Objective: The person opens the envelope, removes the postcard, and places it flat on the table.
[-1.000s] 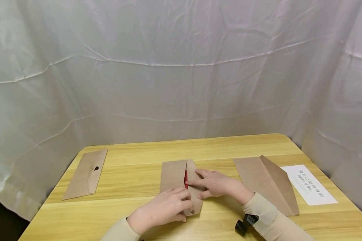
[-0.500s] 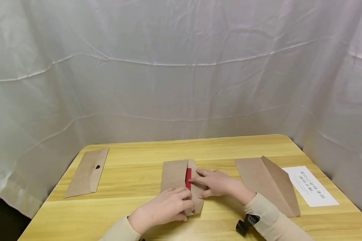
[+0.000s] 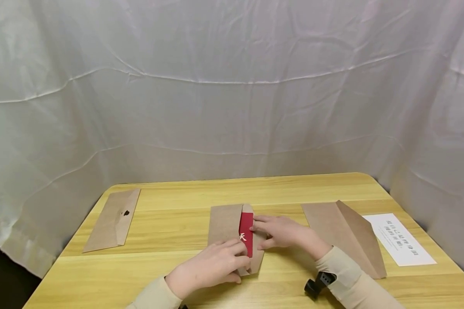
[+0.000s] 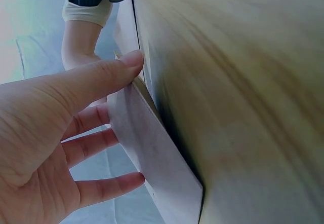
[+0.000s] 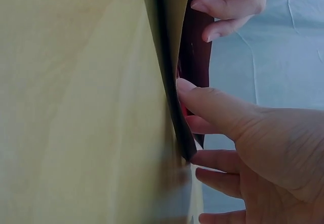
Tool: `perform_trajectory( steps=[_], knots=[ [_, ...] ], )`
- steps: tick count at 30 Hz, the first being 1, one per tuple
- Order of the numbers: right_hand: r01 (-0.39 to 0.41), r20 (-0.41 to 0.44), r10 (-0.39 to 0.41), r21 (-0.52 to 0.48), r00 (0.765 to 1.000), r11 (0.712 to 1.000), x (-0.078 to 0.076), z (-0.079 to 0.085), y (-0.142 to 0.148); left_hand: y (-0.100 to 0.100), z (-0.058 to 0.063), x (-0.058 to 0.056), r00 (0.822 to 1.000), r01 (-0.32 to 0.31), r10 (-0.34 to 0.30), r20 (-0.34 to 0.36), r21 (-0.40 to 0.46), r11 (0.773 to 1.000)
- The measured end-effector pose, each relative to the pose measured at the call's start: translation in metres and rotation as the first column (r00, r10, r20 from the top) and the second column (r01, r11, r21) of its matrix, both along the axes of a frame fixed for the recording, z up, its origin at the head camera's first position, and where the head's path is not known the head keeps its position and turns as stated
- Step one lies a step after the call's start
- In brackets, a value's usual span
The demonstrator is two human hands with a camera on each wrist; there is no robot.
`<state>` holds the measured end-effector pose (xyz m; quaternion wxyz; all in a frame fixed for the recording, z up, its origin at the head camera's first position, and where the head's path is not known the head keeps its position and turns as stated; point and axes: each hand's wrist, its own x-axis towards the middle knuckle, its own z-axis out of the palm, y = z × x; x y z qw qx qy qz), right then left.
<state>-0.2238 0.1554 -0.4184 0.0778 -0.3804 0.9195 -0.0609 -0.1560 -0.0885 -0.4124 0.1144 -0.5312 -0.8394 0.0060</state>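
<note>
Fingers of the right hand (image 3: 284, 232), relaxed, touch the outer edge of the red card (image 3: 246, 223), which lies partly out of the middle kraft envelope (image 3: 223, 223); the left hand (image 3: 212, 265) pinches that envelope's near edge on the counter (image 3: 166, 234). Drawing the card out seems the step in hand, and the next move calls for a steady rightward pull

A brown paper envelope (image 3: 222, 221) lies around the middle of the wooden table (image 3: 170, 231), nearer its front edge, its unfolded flap pointing toward the table's right side. A red card (image 3: 246, 223) with white lettering sits partly inside, its exposed strip sticking out over the flap toward that same side.
</note>
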Motion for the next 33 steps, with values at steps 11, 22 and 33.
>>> perform_trajectory(
  steps=[11,22,33],
  knots=[
    [0.015,-0.014,-0.015,-0.039,1.0,0.999,-0.004,-0.001,0.006,0.0,0.001,0.0,1.0,-0.001,0.001,-0.002,0.005,1.0],
    [0.062,-0.05,-0.061,0.0,0.997,0.998,-0.005,0.003,0.006,0.0,0.001,0.0,1.0,0.003,-0.004,0.03,0.012,1.0],
    [0.071,-0.072,-0.069,0.029,0.995,0.997,0.001,-0.001,-0.005,0.001,-0.001,-0.001,0.998,-0.021,0.021,0.063,0.003,1.0]
  ],
)
